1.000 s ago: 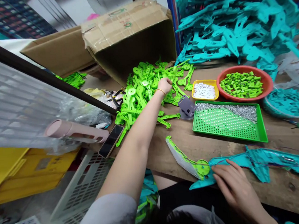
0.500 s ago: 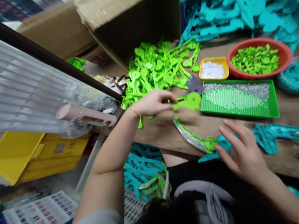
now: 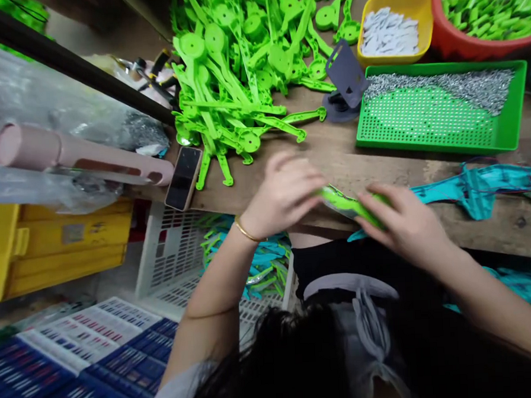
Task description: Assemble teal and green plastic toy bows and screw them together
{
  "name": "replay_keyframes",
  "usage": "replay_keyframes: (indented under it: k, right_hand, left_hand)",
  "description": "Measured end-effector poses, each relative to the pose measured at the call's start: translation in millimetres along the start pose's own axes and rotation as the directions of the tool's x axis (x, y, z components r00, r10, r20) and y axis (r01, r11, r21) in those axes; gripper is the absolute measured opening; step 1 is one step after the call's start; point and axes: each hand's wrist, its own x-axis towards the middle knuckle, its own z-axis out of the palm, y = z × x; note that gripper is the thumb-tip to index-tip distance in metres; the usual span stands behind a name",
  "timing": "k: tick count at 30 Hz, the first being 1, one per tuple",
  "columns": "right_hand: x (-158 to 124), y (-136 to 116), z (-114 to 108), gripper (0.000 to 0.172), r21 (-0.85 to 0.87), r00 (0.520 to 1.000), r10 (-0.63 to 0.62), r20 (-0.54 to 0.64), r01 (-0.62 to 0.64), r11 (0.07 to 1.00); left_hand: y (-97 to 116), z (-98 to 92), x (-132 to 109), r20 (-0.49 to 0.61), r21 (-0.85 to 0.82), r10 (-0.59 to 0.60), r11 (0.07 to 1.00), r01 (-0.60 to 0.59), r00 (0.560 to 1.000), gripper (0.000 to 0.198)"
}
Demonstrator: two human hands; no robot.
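Note:
Both of my hands meet at the near edge of the wooden bench (image 3: pixel 334 160). My left hand (image 3: pixel 285 192) grips one end of a bright green plastic piece (image 3: pixel 350 205), and my right hand (image 3: pixel 404 224) presses on its other end. The piece lies over the left tip of a teal plastic part (image 3: pixel 474 191) that stretches off to the right. A large pile of green plastic arms (image 3: pixel 240 63) covers the bench behind my hands.
A green perforated tray (image 3: pixel 439 121) holds small metal bits at its far side. Behind it stand a yellow tub of white pieces (image 3: pixel 390 29) and a red bowl of green bits (image 3: pixel 487 9). A phone (image 3: pixel 183 177) and a pink tool (image 3: pixel 76 155) lie at left; a white basket (image 3: pixel 175 257) sits under the bench.
My left hand came back from the green pile with a green piece and joined my right hand at the bench edge. The view tilted down and closer.

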Motion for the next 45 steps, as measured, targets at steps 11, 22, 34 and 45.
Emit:
replay_keyframes:
  k: [11, 22, 34, 45]
  right_hand:
    - [-20, 12, 41, 0.029, 0.024, 0.950, 0.290, -0.118, -0.289, 0.957]
    - [-24, 17, 37, 0.037, 0.006, 0.965, 0.246, -0.094, -0.247, 0.969]
    - [-11, -12, 27, 0.034, -0.057, 0.989, 0.145, -0.018, -0.146, 0.988]
    - [-5, -10, 23, 0.032, -0.151, 0.991, 0.108, 0.076, -0.095, 0.984]
  left_hand:
    - [-54, 52.3, 11, -0.381, -0.041, -0.327, 0.941, 0.337, 0.865, 0.022]
    - [-47, 63.7, 11, -0.103, -0.871, -0.618, 0.434, 0.229, 0.779, 0.037]
    - [-47, 64.7, 7, -0.063, -0.895, -0.593, 0.390, 0.217, 0.803, 0.032]
    - [-47, 61.3, 5, -0.033, -0.914, -0.568, 0.350, 0.205, 0.822, 0.028]
